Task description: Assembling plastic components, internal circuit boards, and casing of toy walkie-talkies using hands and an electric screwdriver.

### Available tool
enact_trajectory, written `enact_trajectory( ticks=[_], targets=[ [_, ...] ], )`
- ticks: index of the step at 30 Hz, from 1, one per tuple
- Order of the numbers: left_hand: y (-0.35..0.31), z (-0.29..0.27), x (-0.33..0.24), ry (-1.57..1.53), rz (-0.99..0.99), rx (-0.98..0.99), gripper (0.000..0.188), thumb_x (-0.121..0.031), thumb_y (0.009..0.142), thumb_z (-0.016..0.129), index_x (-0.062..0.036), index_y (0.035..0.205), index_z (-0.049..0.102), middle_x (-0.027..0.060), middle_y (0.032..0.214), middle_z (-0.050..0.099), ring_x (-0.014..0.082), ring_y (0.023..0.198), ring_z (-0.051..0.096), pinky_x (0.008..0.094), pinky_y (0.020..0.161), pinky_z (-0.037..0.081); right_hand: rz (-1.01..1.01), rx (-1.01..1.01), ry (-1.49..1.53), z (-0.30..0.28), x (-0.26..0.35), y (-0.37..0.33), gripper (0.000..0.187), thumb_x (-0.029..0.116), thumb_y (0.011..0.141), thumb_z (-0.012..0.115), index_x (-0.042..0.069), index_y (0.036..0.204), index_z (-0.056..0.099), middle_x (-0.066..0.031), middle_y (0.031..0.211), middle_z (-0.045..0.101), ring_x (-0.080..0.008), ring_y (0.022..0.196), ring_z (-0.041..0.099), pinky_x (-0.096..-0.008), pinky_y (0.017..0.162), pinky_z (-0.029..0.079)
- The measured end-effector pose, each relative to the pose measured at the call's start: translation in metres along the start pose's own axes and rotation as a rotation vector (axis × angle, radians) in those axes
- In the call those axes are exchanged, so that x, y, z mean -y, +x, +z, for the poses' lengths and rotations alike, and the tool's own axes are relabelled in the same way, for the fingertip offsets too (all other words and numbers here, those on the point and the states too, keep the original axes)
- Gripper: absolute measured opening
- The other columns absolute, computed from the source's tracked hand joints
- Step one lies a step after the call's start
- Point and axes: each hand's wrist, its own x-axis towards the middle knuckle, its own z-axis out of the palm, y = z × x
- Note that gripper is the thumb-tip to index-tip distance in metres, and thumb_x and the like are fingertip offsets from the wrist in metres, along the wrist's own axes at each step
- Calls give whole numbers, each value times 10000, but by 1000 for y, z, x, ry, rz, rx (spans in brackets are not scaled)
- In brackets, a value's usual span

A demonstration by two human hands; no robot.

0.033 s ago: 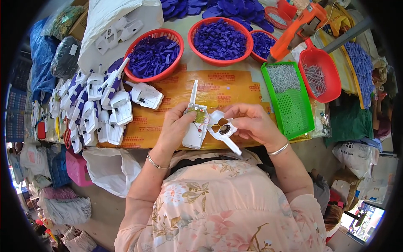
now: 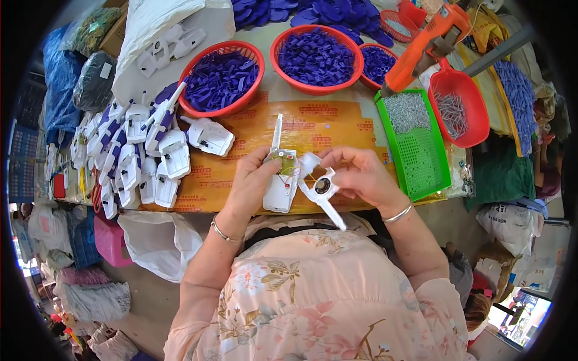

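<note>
My left hand (image 2: 254, 180) is closed on a white plastic casing half (image 2: 277, 197) with a long narrow tip pointing away from me. The thumb presses on a green circuit board (image 2: 289, 165) inside it. In my right hand (image 2: 366, 177), the fingers pinch a second white casing half (image 2: 330, 207), tilted, with a round dark speaker (image 2: 323, 186) in it. Thin red and yellow wires (image 2: 308, 178) run between the two halves. The right fingertips are partly hidden behind the piece.
White and purple assembled shells (image 2: 144, 156) are heaped at the left. Red baskets of purple parts (image 2: 316, 58) stand at the back. To the right are a green tray of screws (image 2: 415, 159), a red scoop (image 2: 466, 120) and an orange electric screwdriver (image 2: 424, 48) hanging above.
The casing half in my right hand has tilted a little, its narrow end swinging slightly toward me. My right fingers have shifted slightly. The left hand stays put.
</note>
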Motion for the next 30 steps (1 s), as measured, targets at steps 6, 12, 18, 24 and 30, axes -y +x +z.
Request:
enact_trajectory(
  ticks=[6, 12, 18, 24, 30],
  targets=[
    [2, -2, 4, -329, -107, 93, 233, -54, 890, 519, 61, 1087, 566, 129, 962, 657, 166, 782, 661, 286, 692, 553, -197, 146, 39, 13, -12, 9, 556, -46, 727, 581, 12, 1273, 494, -69, 1277, 470, -143, 1085, 541, -219, 748, 443],
    [-3, -3, 2, -286, -59, 107, 317, 4, 828, 527, 57, 1140, 526, 128, 1006, 643, 180, 837, 662, 294, 761, 552, -565, -16, -793, 37, -10, 14, 642, -96, 684, 593, 55, 1292, 454, -151, 1251, 484, -349, 1124, 509, -365, 931, 433],
    [-10, 1, -1, -4, 207, -101, 349, 44, 797, 499, 41, 1145, 532, 102, 1002, 642, 148, 865, 641, 270, 762, 526, -721, -150, -1114, 21, -19, 14, 393, -97, 698, 563, 3, 1078, 577, -154, 1113, 551, -338, 1029, 513, -405, 884, 434],
    [-10, 11, 5, -11, 266, -108, 280, 52, 825, 527, 23, 1101, 554, 49, 975, 626, 76, 827, 580, 234, 719, 488, -735, -239, -885, 34, -19, 21, 310, -90, 682, 578, -6, 981, 593, -147, 1035, 561, -331, 954, 521, -392, 825, 435],
    [-8, 14, 9, -13, 248, -74, 295, 24, 834, 532, 18, 1129, 549, 58, 1018, 627, 98, 885, 586, 247, 785, 480, -826, -289, -920, 44, -23, 23, 305, -70, 670, 611, 5, 966, 608, -104, 977, 565, -308, 908, 528, -378, 800, 434]
  ],
)
